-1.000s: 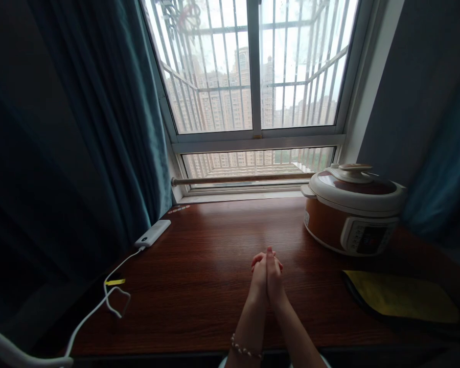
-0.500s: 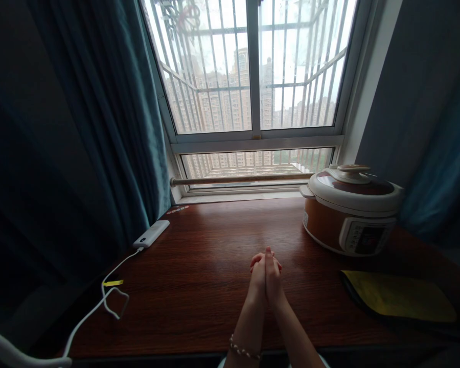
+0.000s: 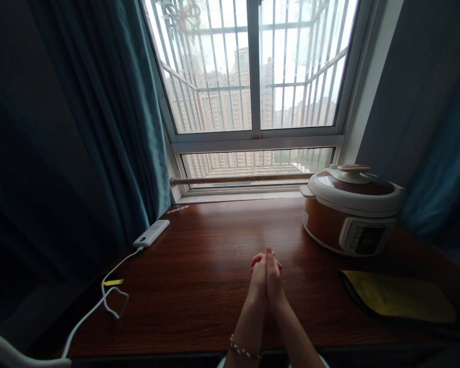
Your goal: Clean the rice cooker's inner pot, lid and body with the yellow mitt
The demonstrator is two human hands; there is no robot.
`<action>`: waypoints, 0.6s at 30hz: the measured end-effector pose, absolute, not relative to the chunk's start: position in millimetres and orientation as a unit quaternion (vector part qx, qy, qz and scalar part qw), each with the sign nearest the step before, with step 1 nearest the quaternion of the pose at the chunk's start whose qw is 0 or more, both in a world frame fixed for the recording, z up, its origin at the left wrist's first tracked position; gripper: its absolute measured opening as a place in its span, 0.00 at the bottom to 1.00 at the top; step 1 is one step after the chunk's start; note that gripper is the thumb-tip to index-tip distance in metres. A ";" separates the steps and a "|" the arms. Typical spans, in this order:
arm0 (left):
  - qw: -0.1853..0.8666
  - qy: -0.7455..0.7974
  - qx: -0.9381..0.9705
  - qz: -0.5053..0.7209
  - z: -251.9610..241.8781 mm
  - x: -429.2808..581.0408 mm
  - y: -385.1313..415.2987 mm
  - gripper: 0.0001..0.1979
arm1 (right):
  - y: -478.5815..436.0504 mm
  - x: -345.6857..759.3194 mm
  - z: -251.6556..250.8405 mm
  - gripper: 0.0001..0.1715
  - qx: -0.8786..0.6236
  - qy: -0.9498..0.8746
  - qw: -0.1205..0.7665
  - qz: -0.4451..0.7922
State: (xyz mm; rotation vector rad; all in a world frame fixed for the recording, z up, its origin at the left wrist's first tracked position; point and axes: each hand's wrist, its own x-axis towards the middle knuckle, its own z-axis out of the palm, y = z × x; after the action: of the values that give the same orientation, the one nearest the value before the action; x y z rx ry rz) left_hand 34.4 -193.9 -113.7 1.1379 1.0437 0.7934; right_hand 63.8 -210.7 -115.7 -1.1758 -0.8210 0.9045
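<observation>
Both of my hands are clasped together in front of me, above the brown wooden desk [image 3: 199, 301]. My left hand [image 3: 257, 276] presses against my right hand [image 3: 273, 281], with the fingers closed around each other. One finger or thumb points up at the top of the clasp. No object shows in either hand, and the palms are hidden. A braided bracelet [image 3: 244, 348] circles my left wrist.
A brown and white electric cooker [image 3: 348, 214] stands at the right, with a yellow-green flat pouch [image 3: 402, 295] in front of it. On the left lies a white device [image 3: 152, 234] with a white cable [image 3: 85, 318]. Behind are a barred window [image 3: 214, 102] and blue curtains [image 3: 126, 128].
</observation>
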 end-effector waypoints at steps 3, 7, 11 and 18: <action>0.654 0.454 0.492 0.352 -115.0 33.9 -193.9 0.20 | -210.8 63.8 -115.5 0.41 -0.518 -0.364 0.663 0.399; 0.659 0.453 0.483 0.357 -118.7 34.3 -192.9 0.20 | -210.5 63.5 -116.6 0.41 -0.523 -0.362 0.662 0.397; 0.660 0.453 0.476 0.365 -123.4 35.4 -190.3 0.22 | -210.3 63.7 -117.7 0.41 -0.520 -0.365 0.663 0.396; 0.659 0.461 0.470 0.363 -119.6 35.9 -190.5 0.21 | -211.0 64.0 -116.3 0.41 -0.521 -0.363 0.665 0.393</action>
State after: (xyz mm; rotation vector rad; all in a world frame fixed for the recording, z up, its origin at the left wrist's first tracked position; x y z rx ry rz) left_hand 35.9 -190.5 -119.6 1.0645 1.0429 0.8219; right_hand 64.0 -211.0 -116.3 -1.1756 -0.8191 0.8877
